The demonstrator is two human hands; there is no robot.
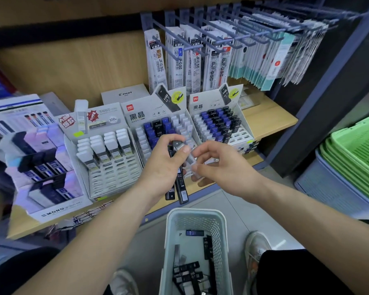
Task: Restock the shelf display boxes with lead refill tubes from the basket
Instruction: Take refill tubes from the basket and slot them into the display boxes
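On my screen I saw both forearms reaching up and forward, and the hands met in front of the shelf (268, 122). The left hand (164, 165) was turned palm inward. Its fingers were curled round a bundle of black tubes (180, 188) that stood nearly upright, and the thumb pressed near the top. The right hand (222, 165) came in from the right side, and its thumb and fingers pinched a pale tube (191, 159) just beside the bundle. Both hands were before the middle display box (134, 118) and above the basket (172, 231), where loose tubes (188, 271) lay on the bottom.
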